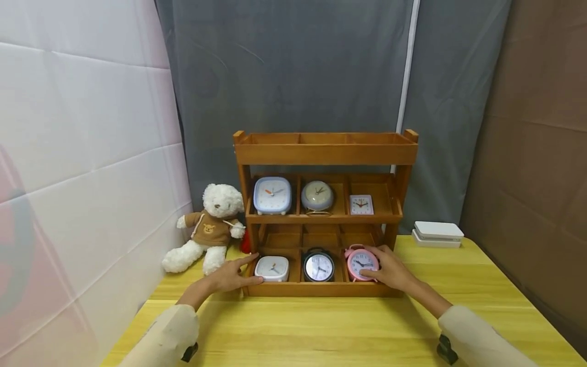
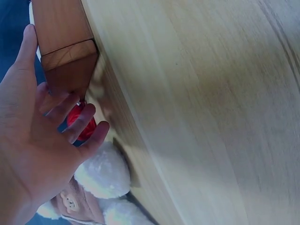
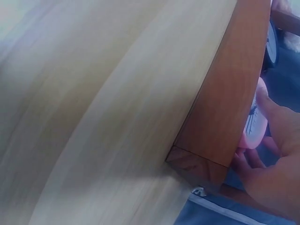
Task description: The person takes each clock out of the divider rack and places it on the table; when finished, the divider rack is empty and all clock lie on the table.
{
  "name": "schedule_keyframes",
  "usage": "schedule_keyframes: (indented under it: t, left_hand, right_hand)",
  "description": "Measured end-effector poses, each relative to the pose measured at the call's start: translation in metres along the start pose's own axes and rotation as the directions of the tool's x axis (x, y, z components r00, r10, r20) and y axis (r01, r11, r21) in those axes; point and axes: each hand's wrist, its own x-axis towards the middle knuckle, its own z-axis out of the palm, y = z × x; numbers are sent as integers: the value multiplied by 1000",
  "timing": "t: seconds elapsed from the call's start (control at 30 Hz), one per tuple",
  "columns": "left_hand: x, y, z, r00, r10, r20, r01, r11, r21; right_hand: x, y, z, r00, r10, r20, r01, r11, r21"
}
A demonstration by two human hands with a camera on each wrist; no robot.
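Right hand [image 1: 393,269] holds the pink twin-bell alarm clock [image 1: 359,259]: thumb over the lower right of the face, fingers round the side, grip narrow. Clock sits in the right compartment of the rack's bottom tier, behind the front rail. Left hand [image 1: 231,275] grips nothing: fingers loosely spread at the rack's lower left corner, thumb by the white clock [image 1: 273,266] in the left compartment. Can't tell if it touches that clock or just the wood.

Progress, my read: near done for these two tiers. Bottom row has white, black round [image 1: 318,267], pink; middle row has blue-rimmed [image 1: 272,195], round grey [image 1: 317,195], small square [image 1: 362,205]. One clock per compartment. Left over, as far as I can judge: final seating and release of the pink one.

Pose: both forearms reach forward from the near edge, angled inward, hands bracketing the wooden rack [image 1: 325,154]. Left palm faces in toward the rack, index finger along its side post.

Further out: white teddy bear [image 1: 208,232] in a brown hoodie left of the rack, white boxes [image 1: 438,232] stacked to the right, all on the wood-grain table [image 1: 330,326]. Grey curtain [image 1: 293,76] behind.
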Motion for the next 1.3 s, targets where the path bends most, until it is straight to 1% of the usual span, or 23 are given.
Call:
schedule_keyframes:
  t: [0.17,0.27,0.4,0.53,0.6,0.8,0.97,1.07,1.17,1.3]
  left_hand:
    - [1,-2,0,999,-10,-34,9,1000,-15]
    - [1,-2,1,999,-27,-37,25,999,-35]
    - [1,-1,1,999,-32,-42,30,998,-55]
    - [0,0,0,998,-47,-42,43,996,-80]
    - [0,-1,0,998,-52,-43,48,995,-90]
    - [2,-6,2,997,-53,-52,48,994,-102]
    - [2,-7,7,997,-59,-49,54,994,-99]
    - [1,-5,8,997,-66,-48,61,993,-102]
    - [0,-4,7,996,-70,-48,65,993,-103]
    - [-2,-2,4,996,-79,-42,74,992,-105]
  right_hand:
    - [5,0,1,1000,18,2,-18,999,34]
    - [6,0,0,1000,15,7,-16,999,51]
    - [4,-1,-4,1000,6,9,-7,995,97]
    - [2,-2,-8,1000,-2,15,0,985,170]
    - [1,-1,-10,999,-24,27,18,978,206]
    - [-1,3,-13,997,-52,64,33,962,271]
    - [-5,6,-16,998,-50,43,35,952,304]
    - [-8,6,-23,999,-39,30,28,955,295]
    - [-7,4,-34,1000,-5,31,-4,959,282]
    - [-6,-1,-53,998,22,64,-40,957,289]
